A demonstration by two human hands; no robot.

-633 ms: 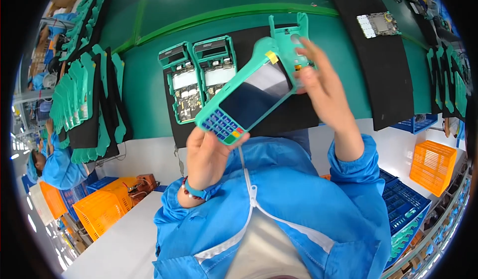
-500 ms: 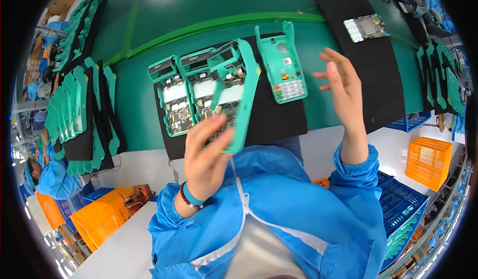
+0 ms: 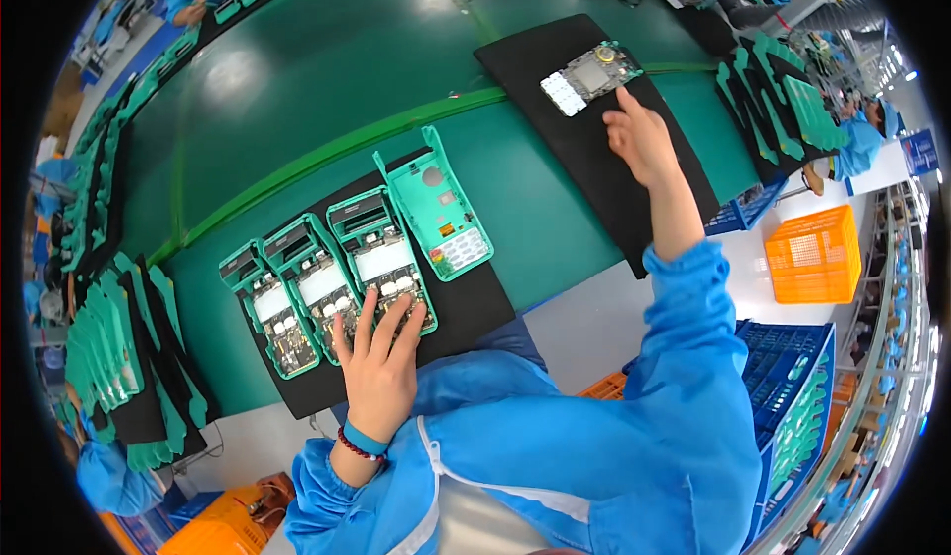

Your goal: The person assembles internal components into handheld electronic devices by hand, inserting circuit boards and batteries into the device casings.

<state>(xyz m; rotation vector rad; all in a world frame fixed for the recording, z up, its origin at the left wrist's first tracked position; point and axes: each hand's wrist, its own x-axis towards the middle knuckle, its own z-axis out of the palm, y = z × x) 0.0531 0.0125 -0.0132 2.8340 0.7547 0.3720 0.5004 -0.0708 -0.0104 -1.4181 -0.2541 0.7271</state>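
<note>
My left hand [image 3: 378, 367] rests with spread fingers on the lower end of an open green terminal shell [image 3: 384, 258], the rightmost of three lying side by side on a black mat [image 3: 475, 302]. A green front cover with a keypad [image 3: 437, 208] lies face up just to their right. My right hand [image 3: 640, 137] reaches far out over a second black mat [image 3: 606, 159], its fingertips next to a circuit board with a white keypad [image 3: 590, 78]. Neither hand holds anything.
The mats lie on a green conveyor belt [image 3: 327, 79]. Stacks of green covers [image 3: 109, 347] stand at the left and more covers [image 3: 783, 99] at the right. An orange crate [image 3: 818, 254] and blue crates [image 3: 792, 406] sit at my right. Other workers in blue sit around.
The green terminal I was holding up in both hands has been laid down on the near mat. My right hand has let go and reached out to the far mat.
</note>
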